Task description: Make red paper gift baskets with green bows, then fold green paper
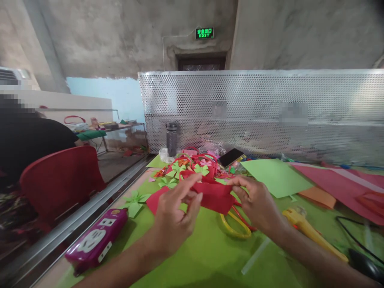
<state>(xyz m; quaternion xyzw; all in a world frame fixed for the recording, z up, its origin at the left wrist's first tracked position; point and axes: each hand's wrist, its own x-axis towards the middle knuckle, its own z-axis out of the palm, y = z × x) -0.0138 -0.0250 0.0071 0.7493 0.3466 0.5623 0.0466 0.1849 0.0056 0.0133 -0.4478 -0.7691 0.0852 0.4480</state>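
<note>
A folded piece of red paper (214, 196) is stretched between my two hands above the green tabletop. My left hand (177, 214) has its thumb and fingers curled around the left end of the paper, partly hiding it. At the right end, my right hand (255, 200) pinches the upper edge between thumb and index finger. Beneath my left hand another red paper part (157, 198) shows; whether it joins the held piece I cannot tell. Green paper flowers (135, 202) and a heap of red paper pieces with flowers lie just beyond.
A purple case (97, 240) lies at the left edge. To the right are a yellow glue gun (313, 232), a clear glue stick (255, 256), a yellow loop (237, 230) and green sheets (276, 176). A phone (231, 157) and bottle (171, 140) stand near the perforated metal screen (258, 96). A person sits left.
</note>
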